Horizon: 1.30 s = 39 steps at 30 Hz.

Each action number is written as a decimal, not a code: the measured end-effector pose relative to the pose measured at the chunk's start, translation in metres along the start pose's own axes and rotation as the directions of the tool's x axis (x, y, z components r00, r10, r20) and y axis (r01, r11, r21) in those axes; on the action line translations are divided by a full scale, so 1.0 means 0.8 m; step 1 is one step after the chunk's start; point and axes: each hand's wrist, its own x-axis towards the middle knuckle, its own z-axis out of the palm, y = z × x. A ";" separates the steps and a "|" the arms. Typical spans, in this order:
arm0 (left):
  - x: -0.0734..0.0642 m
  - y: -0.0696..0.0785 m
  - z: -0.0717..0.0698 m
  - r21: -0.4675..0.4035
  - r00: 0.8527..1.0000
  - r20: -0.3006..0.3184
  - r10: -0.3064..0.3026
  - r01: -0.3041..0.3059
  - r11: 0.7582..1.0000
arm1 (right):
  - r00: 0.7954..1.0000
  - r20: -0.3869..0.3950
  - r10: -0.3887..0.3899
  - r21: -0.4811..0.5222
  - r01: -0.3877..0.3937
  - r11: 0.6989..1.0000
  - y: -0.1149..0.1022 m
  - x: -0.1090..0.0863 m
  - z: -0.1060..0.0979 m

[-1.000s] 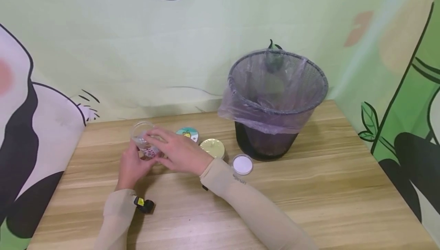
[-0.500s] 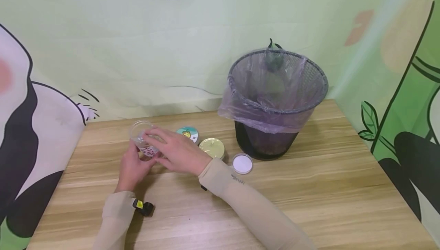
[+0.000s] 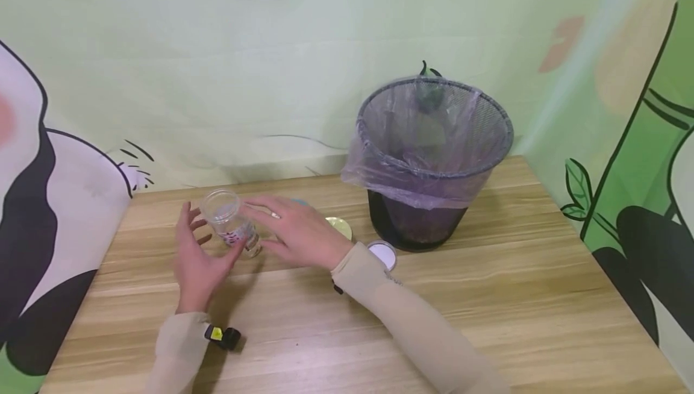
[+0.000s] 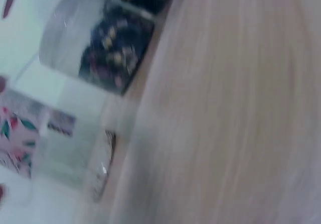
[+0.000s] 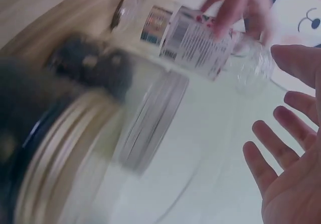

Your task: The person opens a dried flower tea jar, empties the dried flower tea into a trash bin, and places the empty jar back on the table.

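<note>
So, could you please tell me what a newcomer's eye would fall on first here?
Most likely the large mesh bin with its translucent purple liner, standing right of centre toward the back of the wooden table. Next would probably be the clear jar at the left, between the left hand and the right hand. Behind them, the pale green backdrop carries bold cartoon shapes.

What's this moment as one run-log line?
clear jar: upright, uncapped | left hand: spread beside jar, contact unclear | right hand: extended beside jar, contact unclear | mesh bin: upright, bag-lined
</note>
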 end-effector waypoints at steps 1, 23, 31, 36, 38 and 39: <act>-0.002 0.006 0.000 0.003 0.996 -0.073 0.046 -0.046 0.999 | 1.000 -0.004 0.013 -0.002 -0.013 1.000 0.004 -0.006 -0.003; -0.061 0.090 0.090 0.132 0.858 0.418 0.299 -0.383 0.914 | 0.942 0.145 0.301 0.064 -0.313 0.948 0.060 -0.104 -0.010; -0.071 0.096 0.103 0.126 0.858 0.498 0.122 -0.210 0.969 | 0.883 0.286 0.372 0.104 -0.415 0.904 0.064 -0.111 0.009; -0.069 0.097 0.106 0.133 0.852 0.514 0.100 -0.195 0.972 | 0.871 0.302 0.387 0.119 -0.437 0.892 0.065 -0.112 0.013; -0.068 0.097 0.107 0.138 0.849 0.520 0.096 -0.194 0.971 | 0.865 0.307 0.396 0.121 -0.448 0.886 0.064 -0.111 0.013; -0.068 0.097 0.107 0.138 0.849 0.520 0.098 -0.196 0.971 | 0.863 0.309 0.400 0.121 -0.453 0.883 0.064 -0.110 0.014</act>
